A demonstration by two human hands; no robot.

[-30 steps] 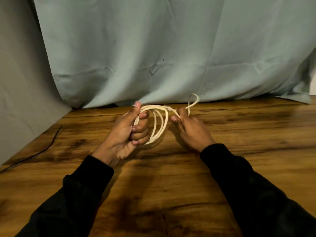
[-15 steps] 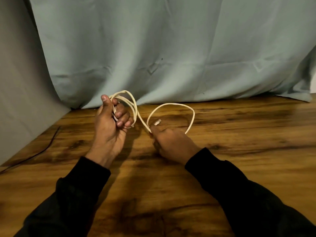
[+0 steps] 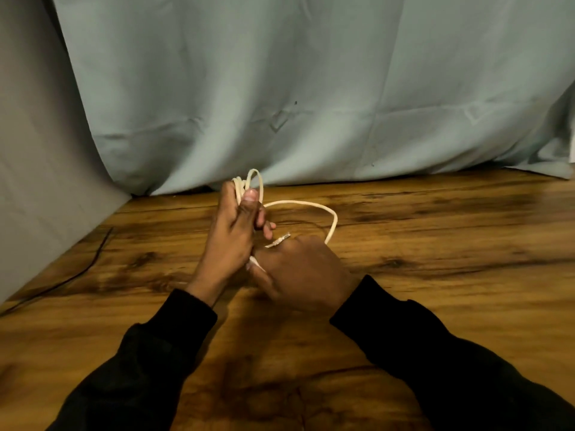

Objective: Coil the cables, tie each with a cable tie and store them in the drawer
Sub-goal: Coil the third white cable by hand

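Head view: the left hand (image 3: pixel 231 234) clenched the cream cable (image 3: pixel 311 205) coil above the table's (image 3: pixel 435 244) far side; the right hand (image 3: pixel 306 270) apparently pinched its plug end; a slackened grip could spring the loops loose

Cream cable (image 3: pixel 314 205); brown grained table (image 3: pixel 435 244); pale teal curtain (image 3: pixel 311 88).

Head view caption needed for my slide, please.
Both hands, left hand and right hand, coil a cream cable above a wooden table.
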